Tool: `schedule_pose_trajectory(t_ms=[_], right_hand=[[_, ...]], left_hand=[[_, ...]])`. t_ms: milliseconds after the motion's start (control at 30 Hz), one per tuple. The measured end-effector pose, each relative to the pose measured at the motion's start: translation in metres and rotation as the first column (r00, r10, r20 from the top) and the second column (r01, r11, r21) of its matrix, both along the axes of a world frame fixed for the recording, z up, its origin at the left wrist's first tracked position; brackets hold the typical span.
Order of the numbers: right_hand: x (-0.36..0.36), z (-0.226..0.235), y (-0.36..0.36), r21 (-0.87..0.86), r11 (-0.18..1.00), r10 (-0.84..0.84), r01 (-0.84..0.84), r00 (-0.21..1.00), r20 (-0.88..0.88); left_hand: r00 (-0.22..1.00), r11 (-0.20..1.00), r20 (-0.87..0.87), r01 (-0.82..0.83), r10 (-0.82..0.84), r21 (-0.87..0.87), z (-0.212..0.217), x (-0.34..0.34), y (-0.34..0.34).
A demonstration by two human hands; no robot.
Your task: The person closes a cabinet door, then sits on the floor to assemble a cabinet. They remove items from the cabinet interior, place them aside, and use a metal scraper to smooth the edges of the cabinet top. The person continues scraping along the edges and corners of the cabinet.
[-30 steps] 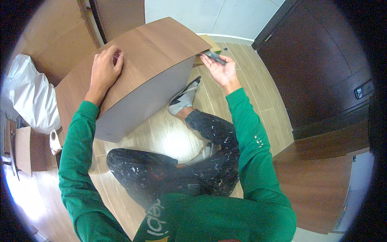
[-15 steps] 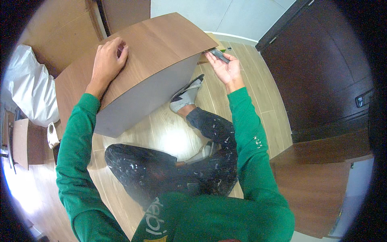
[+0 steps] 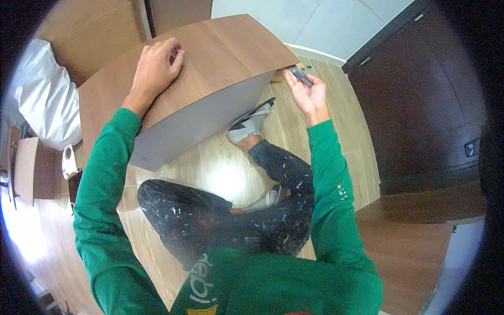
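Observation:
A wood-veneered box-like furniture piece (image 3: 226, 50) with a pale grey side (image 3: 194, 118) lies in front of me. Its brown top face is slightly curved. My left hand (image 3: 157, 65) rests on that face with its fingers curled in, and nothing shows inside them. At the right end, my right hand (image 3: 308, 94) holds a dark grey, slim hand tool (image 3: 301, 76) between thumb and fingers, palm turned up. The tool's far end meets the corner of the brown face; its tip is hidden there, so I cannot tell its exact kind.
My bent legs and shoed foot (image 3: 251, 126) are close to the grey side. A white sack (image 3: 47, 100), a roll of tape (image 3: 69, 161) and a brown board piece (image 3: 34, 170) stand left. A dark door (image 3: 415, 94) is at right, with a wooden panel (image 3: 404, 257) below it.
The whole view has shifted a little, so the furniture and both hands appear farther right. Both hands keep their places on it, the right still holding the grey tool at the corner.

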State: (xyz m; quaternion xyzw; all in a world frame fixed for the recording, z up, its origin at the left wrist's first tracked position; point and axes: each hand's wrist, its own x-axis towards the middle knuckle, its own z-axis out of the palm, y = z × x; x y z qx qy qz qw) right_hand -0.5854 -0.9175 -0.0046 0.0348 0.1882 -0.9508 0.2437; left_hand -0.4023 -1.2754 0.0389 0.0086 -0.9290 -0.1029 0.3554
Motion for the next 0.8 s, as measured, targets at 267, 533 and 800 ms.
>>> schedule_pose_trajectory(t_ms=[267,533,800], right_hand=[[0.058,-0.018,-0.035,-0.154,0.958,0.254,-0.242,0.965,0.061],[0.159,-0.012,-0.101,-0.196,0.901,0.421,-0.386,0.887,0.189],[0.12,-0.005,-0.084,-0.067,0.981,0.194,-0.183,0.945,0.264]], left_hand=[[1.0,1.0,-0.02,0.014,-0.014,-0.009,-0.001,-0.001,-0.001],[1.0,0.998,-0.002,-0.013,0.013,-0.064,-0.003,-0.007,-0.005],[0.999,0.999,-0.018,0.027,-0.027,-0.026,-0.002,-0.004,-0.005]])
